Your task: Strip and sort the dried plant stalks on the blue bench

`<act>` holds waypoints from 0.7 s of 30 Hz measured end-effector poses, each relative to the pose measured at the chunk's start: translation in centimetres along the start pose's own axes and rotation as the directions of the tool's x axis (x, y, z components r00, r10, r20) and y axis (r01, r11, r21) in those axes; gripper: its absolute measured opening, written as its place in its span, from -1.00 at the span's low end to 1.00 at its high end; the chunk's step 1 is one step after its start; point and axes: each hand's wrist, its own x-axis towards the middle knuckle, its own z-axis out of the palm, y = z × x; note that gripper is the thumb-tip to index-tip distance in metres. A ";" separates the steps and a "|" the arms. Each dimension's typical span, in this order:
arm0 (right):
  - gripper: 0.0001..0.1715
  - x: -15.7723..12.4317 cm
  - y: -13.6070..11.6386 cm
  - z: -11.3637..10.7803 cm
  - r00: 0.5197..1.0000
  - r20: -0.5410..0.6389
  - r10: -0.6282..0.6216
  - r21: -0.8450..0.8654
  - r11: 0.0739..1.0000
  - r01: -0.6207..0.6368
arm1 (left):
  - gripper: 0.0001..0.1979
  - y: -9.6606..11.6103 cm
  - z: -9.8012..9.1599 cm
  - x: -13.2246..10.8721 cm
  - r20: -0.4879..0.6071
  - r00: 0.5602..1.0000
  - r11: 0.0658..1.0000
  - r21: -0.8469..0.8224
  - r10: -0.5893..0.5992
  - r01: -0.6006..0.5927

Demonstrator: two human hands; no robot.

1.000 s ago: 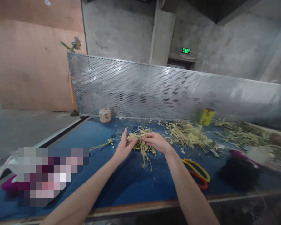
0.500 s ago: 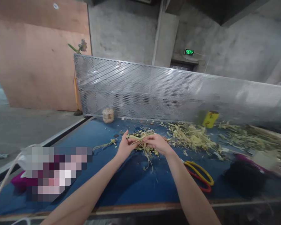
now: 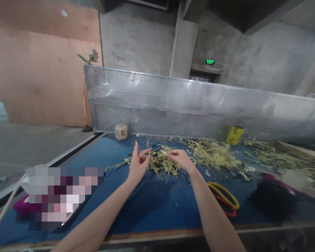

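Table [image 3: 157, 213]: flat blue surface, its near edge trimmed with a reddish-brown strip.
Stringy pile [image 3: 161, 169]: a tangle of thin, pale yellow-green plant strips, midway between the table's near and back edges, between the two hands.
Left hand [image 3: 138, 166]: fingers loosely parted at the pile's left side; a slender strand rises by the fingertips, though I cannot tell whether they grip it.
Right hand [image 3: 183, 161]: fingertips drawn narrowly together at the pile's right side; any strip between them cannot be made out.
Second heap [image 3: 214, 154]: flatter, ribbon-like shreds towards the back edge, right of the right hand.
Looped handles [image 3: 235, 202]: smooth ovals, yellow and red, beside the right forearm.
Yellow tube [image 3: 235, 136]: hollow cylinder near the back edge.
Panel [image 3: 157, 101]: perforated, shiny metal along the back edge.
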 end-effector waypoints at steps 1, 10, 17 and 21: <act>-0.67 -0.1 -0.2 -0.1 1.000 0.029 -0.002 0.026 1.000 0.001 | -0.13 0.0 0.0 -0.1 0.033 0.999 1.000 0.019 0.016 -0.016; -0.73 -0.2 -0.2 0.4 0.975 0.220 0.041 0.534 0.831 -0.155 | -0.18 0.1 0.1 -0.7 0.273 0.961 0.995 0.071 0.050 -0.072; -0.78 -0.6 -1.1 0.4 0.943 0.331 0.029 0.794 0.532 -0.295 | -0.07 0.3 0.6 -0.3 0.155 0.987 0.988 -0.139 -0.051 0.073; -0.81 -0.6 -1.3 -0.1 0.944 0.329 -0.019 0.853 0.435 -0.288 | -0.01 0.5 0.6 -0.1 0.064 0.986 0.936 -0.310 -0.154 0.167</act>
